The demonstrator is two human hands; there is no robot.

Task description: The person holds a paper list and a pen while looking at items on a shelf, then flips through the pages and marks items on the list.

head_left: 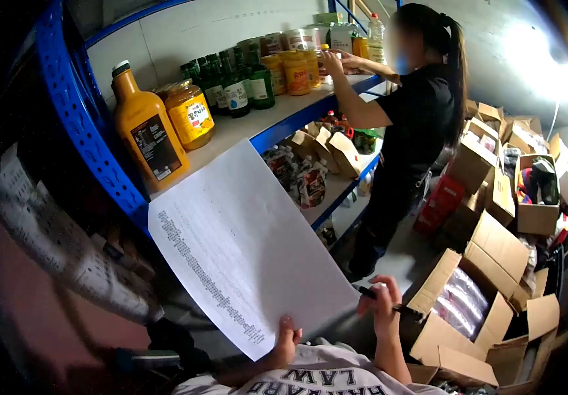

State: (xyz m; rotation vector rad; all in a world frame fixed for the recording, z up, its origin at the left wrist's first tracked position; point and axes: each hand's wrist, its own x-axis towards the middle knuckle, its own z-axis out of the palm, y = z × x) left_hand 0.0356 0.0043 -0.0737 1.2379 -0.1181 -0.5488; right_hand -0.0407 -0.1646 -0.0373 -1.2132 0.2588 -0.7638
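My left hand (286, 342) grips the near edge of a large printed sheet of paper (231, 230), its thumb on top. Lines of small black print run along the sheet's left side. Its far end covers part of the shelf front. My right hand (382, 308) is closed around a dark pen (367, 291), just beyond the sheet's right corner. Above the paper, on the shelf, stand an orange syrup bottle (149, 131) with a white cap and a jar with a yellow label (190, 117).
Green bottles (236, 92) and orange-lidded jars (296, 72) line the blue-framed shelf (290, 125). A co-worker in black (415, 112) reaches onto it. Pouches (311, 184) fill the lower level. Open cardboard boxes (497, 250) crowd the right side; one holds plastic-wrapped packs (460, 303).
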